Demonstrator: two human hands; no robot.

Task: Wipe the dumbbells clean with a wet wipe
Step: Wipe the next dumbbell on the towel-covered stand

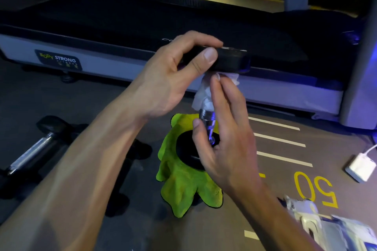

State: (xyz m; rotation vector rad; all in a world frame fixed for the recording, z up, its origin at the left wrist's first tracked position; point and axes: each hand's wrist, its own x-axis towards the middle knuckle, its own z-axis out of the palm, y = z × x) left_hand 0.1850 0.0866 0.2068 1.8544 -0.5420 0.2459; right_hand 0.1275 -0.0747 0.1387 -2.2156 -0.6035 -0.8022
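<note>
Light: dim where I work; blue-violet glow at the right edge.
Glare: glint on the knurled chrome dumbbell handle [207, 121].
Blur: my right hand [226, 138] smeared; lower-right corner soft.
Distortion: wide-angle bowing at edges.

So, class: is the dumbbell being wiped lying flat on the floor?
No: the black-ended dumbbell with a chrome handle stands upright on the lime-green cloth, its top end gripped by the left hand.

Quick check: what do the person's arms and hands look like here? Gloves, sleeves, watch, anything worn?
Nothing worn that shows. The left hand and right hand are both bare: no gloves, rings or tape visible. Both forearms are bare up to the frame edge, with no sleeves, watch, wristband or cables in view. Fingernails are short and unpainted.
</note>
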